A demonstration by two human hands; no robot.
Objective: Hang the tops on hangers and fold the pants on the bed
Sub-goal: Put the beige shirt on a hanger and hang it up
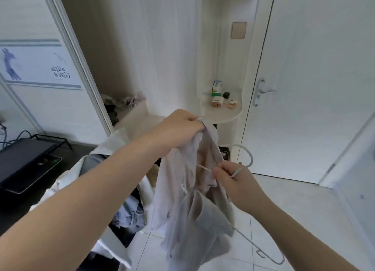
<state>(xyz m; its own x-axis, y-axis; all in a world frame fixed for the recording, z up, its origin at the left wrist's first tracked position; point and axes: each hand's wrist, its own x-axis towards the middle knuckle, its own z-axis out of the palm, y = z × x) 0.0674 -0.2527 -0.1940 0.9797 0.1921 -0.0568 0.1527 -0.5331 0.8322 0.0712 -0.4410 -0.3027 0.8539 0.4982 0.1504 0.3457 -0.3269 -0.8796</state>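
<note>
Hanger (246,152): middle span hidden inside shirt (182,199); only the hook and one arm end show. Left hand (178,128): fingertips buried in collar fabric. Shirt hem cut off at near edge. Small items (218,94) on far shelf (223,117): too small to identify.

The only legible words, "millie & sally", stand in dark lettering on a white grey-bordered poster (38,64) at the left wall.
</note>
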